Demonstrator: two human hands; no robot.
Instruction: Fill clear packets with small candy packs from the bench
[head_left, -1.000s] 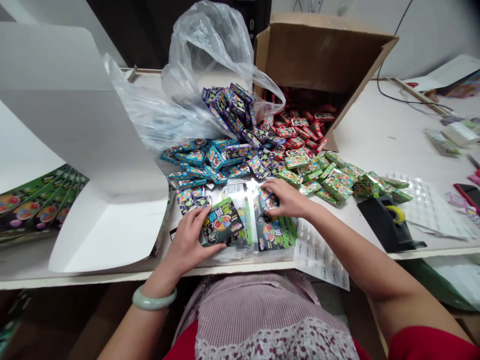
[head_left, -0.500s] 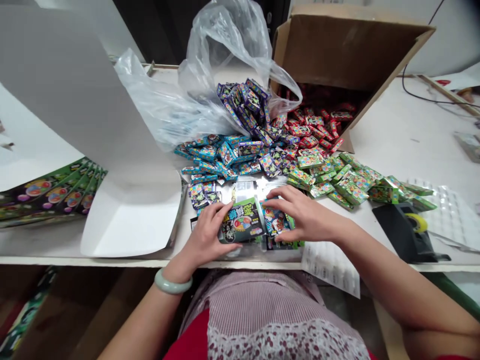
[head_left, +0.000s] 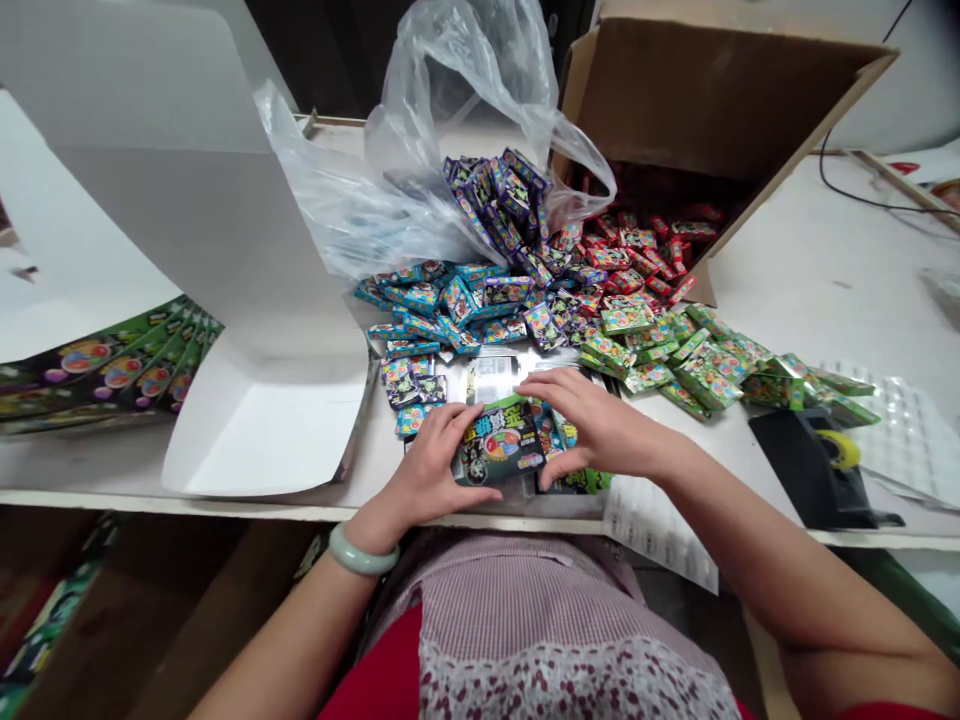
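A black-and-green printed box point(head_left: 501, 445) with a colourful round picture is held tilted just above the table's front edge. My left hand point(head_left: 439, 465) grips its left end, thumb along the bottom edge and fingers behind. My right hand point(head_left: 592, 430) curves round its right end, fingertips at the top edge and thumb by the lower corner. Partly under my right hand are blue small boxes point(head_left: 551, 430) and another black-and-green printed piece point(head_left: 574, 483). Purple small boxes point(head_left: 412, 385) lie beyond my left hand, next to clear plastic packaging point(head_left: 491, 378).
Heaps of blue point(head_left: 420, 297), purple point(head_left: 499, 200), red point(head_left: 637, 255) and green small boxes point(head_left: 709, 370) cover the table's middle. Behind stand a clear plastic bag point(head_left: 465, 80) and an open carton point(head_left: 720, 100). A white open display box point(head_left: 277, 410) is left; a tape dispenser point(head_left: 802, 465) is right.
My right hand has shifted left from the blue small box onto the right end of the black-and-green box. My left hand still holds that box, now slightly further right in view.
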